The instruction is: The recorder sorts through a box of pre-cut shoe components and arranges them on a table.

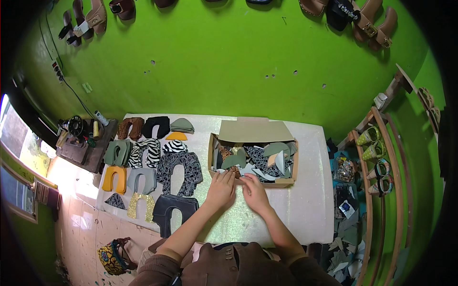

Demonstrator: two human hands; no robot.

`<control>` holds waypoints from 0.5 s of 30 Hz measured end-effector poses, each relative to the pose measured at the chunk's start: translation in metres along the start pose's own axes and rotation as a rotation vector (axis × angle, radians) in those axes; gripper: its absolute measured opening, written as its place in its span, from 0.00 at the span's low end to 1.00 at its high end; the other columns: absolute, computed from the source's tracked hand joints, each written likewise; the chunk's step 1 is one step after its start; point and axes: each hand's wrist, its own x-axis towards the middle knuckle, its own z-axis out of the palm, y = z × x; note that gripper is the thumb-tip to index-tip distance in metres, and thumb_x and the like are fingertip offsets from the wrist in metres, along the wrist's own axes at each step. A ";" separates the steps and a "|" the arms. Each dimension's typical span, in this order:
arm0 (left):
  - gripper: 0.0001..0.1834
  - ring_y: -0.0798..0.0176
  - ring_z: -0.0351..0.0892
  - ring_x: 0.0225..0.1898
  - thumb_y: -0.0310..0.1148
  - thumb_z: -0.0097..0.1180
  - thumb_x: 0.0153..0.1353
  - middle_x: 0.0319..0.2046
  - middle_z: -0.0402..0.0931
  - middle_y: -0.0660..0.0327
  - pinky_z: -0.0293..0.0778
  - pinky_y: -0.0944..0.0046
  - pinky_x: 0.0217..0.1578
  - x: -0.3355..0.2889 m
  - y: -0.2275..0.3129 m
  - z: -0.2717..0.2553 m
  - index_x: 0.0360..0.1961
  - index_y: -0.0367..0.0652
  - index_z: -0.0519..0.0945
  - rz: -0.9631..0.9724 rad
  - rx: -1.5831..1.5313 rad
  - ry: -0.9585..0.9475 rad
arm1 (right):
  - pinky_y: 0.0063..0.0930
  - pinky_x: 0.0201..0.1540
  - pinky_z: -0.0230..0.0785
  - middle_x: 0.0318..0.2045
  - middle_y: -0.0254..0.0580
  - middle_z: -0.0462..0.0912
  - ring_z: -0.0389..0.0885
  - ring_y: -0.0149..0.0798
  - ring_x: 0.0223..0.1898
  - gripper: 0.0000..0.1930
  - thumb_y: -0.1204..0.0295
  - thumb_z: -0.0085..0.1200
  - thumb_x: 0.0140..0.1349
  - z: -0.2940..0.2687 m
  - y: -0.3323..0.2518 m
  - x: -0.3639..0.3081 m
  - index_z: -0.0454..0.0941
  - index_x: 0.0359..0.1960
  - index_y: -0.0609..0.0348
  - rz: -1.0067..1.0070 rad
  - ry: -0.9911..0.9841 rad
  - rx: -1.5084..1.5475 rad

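Fingers (228, 177) of the left hand (221, 189) lie stretched flat and together, tips touching the near wall of a shallow cardboard box (210, 157); they grip nothing. Beside them, the right hand (255, 193) curls its fingers (246, 180) toward the same near edge, where a pale scrap sits at the tips; whether they pinch it cannot be told from this view. Both hands rest close together on the white desk (305, 205), forearms rising from the lower edge of the frame.

The box stands at the desk's centre, flap (253, 131) folded back, filled with loose cut pieces (267, 159) of patterned, grey and leopard-print material.

To the left of the box, well apart from the hands, shoe-upper shapes lie in rows: a black patterned one (180, 172) nearest the box, zebra-striped pieces (145, 152), a mustard-yellow piece (114, 178), a glittery gold one (140, 206) and a plain black one (174, 212) at the near edge.

A sewing machine (76, 127) sits on a dark side table at far left. Sandals (377, 24) hang on the green wall (214, 62), and finished shoes (377, 152) line a wooden rack at right.
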 end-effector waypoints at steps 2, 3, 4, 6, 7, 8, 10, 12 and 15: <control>0.26 0.57 0.64 0.57 0.30 0.51 0.49 0.52 0.69 0.54 0.54 0.51 0.59 0.003 0.000 -0.001 0.52 0.36 0.69 -0.004 -0.005 -0.005 | 0.31 0.44 0.71 0.45 0.51 0.72 0.75 0.46 0.44 0.12 0.77 0.46 0.58 -0.016 0.001 0.015 0.74 0.44 0.65 0.107 -0.002 0.153; 0.26 0.57 0.64 0.57 0.29 0.51 0.48 0.52 0.69 0.54 0.54 0.52 0.59 0.006 -0.004 -0.003 0.53 0.37 0.69 0.001 -0.019 -0.029 | 0.25 0.44 0.69 0.42 0.47 0.75 0.76 0.40 0.42 0.10 0.77 0.46 0.59 -0.024 -0.002 0.024 0.75 0.41 0.63 0.266 0.006 0.268; 0.27 0.57 0.64 0.57 0.27 0.51 0.47 0.53 0.68 0.54 0.55 0.53 0.59 0.013 -0.002 -0.005 0.53 0.37 0.69 0.020 -0.039 -0.051 | 0.24 0.42 0.68 0.41 0.44 0.76 0.76 0.36 0.40 0.09 0.77 0.46 0.60 -0.027 0.016 0.029 0.76 0.41 0.63 0.311 0.064 0.316; 0.24 0.55 0.67 0.54 0.27 0.50 0.48 0.51 0.70 0.53 0.58 0.53 0.57 0.029 -0.002 -0.014 0.50 0.37 0.71 0.016 -0.144 -0.016 | 0.29 0.44 0.68 0.41 0.46 0.75 0.76 0.41 0.40 0.09 0.76 0.48 0.58 -0.045 0.020 0.047 0.76 0.40 0.63 0.313 0.158 0.337; 0.22 0.54 0.69 0.52 0.26 0.50 0.48 0.49 0.72 0.53 0.61 0.54 0.55 0.038 -0.002 -0.016 0.48 0.37 0.73 0.012 -0.246 0.024 | 0.29 0.44 0.68 0.41 0.46 0.75 0.76 0.41 0.40 0.09 0.76 0.48 0.58 -0.053 0.030 0.055 0.76 0.40 0.63 0.317 0.160 0.338; 0.22 0.54 0.69 0.52 0.26 0.50 0.48 0.49 0.72 0.53 0.61 0.54 0.55 0.046 -0.003 -0.015 0.48 0.37 0.73 0.012 -0.248 0.021 | 0.32 0.46 0.66 0.41 0.47 0.75 0.75 0.44 0.42 0.10 0.75 0.49 0.57 -0.060 0.044 0.061 0.76 0.39 0.64 0.230 0.167 0.071; 0.21 0.50 0.72 0.47 0.23 0.50 0.45 0.45 0.74 0.51 0.66 0.56 0.51 0.064 -0.005 -0.010 0.45 0.37 0.75 -0.055 -0.398 -0.074 | 0.34 0.49 0.65 0.41 0.48 0.75 0.73 0.47 0.43 0.10 0.74 0.50 0.56 -0.066 0.065 0.070 0.76 0.39 0.64 0.144 0.173 -0.198; 0.19 0.50 0.73 0.45 0.24 0.50 0.45 0.43 0.74 0.50 0.68 0.56 0.48 0.080 -0.009 0.002 0.43 0.37 0.75 -0.025 -0.380 -0.083 | 0.37 0.51 0.62 0.42 0.49 0.74 0.70 0.51 0.47 0.12 0.74 0.50 0.54 -0.067 0.082 0.075 0.76 0.39 0.64 0.191 0.266 -0.321; 0.18 0.49 0.75 0.41 0.26 0.49 0.47 0.39 0.76 0.49 0.70 0.55 0.45 0.098 -0.016 0.007 0.41 0.37 0.76 -0.047 -0.354 -0.144 | 0.37 0.52 0.62 0.43 0.48 0.74 0.69 0.50 0.48 0.12 0.74 0.50 0.54 -0.065 0.084 0.082 0.76 0.40 0.64 0.225 0.235 -0.398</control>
